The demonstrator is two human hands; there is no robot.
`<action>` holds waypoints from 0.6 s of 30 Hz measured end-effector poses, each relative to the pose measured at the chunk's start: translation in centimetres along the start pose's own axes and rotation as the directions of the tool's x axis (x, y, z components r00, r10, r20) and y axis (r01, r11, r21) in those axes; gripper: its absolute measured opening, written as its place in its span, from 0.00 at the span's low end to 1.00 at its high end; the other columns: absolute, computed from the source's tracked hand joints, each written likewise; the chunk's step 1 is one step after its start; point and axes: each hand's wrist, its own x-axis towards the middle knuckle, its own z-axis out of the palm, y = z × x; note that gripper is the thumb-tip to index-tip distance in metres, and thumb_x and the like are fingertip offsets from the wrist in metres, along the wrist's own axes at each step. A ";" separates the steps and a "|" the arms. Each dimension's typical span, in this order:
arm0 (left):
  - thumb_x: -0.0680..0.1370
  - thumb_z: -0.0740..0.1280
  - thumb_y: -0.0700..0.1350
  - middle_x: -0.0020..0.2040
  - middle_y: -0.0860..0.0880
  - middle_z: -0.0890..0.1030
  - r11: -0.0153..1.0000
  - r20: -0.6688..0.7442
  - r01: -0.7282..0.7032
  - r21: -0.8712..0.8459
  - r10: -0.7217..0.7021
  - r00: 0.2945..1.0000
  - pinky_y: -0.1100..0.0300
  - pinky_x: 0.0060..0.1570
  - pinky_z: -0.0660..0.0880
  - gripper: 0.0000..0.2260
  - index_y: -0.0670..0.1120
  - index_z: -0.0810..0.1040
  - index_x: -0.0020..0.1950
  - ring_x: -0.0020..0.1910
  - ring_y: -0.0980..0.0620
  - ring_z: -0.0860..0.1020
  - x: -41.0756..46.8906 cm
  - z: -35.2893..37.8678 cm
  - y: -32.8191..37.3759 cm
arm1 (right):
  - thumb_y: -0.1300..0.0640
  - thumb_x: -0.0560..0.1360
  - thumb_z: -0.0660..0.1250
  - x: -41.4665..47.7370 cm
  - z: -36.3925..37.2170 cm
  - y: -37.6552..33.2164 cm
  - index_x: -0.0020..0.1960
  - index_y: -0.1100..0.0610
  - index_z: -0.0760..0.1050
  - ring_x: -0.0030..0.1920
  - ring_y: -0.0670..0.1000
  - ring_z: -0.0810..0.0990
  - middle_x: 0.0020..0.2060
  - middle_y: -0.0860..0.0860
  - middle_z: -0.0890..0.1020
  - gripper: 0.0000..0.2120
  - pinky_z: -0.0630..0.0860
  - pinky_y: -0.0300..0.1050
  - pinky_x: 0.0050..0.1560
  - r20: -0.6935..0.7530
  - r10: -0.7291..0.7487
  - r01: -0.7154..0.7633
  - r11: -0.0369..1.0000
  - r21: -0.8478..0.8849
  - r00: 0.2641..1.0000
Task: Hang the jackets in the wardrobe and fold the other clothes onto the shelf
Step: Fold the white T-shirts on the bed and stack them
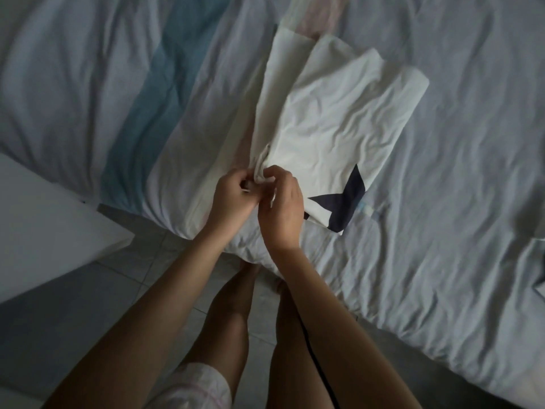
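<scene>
Two grips pinch the white garment (339, 113) at its near left corner, left grip (233, 193) just beside right grip (283, 202), both curled on cloth. It lies half folded on the bed (442, 216), by the near edge.

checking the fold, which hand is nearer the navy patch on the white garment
Right. The right hand sits just beside the navy patch; the left hand is farther left. Both pinch the white garment's bunched edge.
</scene>
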 end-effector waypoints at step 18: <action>0.70 0.60 0.41 0.22 0.56 0.64 0.972 -0.197 0.002 -0.236 -0.050 0.979 0.64 0.25 0.62 0.12 0.42 0.62 0.29 0.24 0.59 0.64 -3.6 -3.4 9.5 | 0.75 0.63 0.52 3.8 -19.5 -0.7 0.51 0.54 0.76 0.44 0.38 0.77 0.48 0.49 0.81 0.26 0.71 0.29 0.41 -0.088 0.434 -0.416 0.893 0.170 0.896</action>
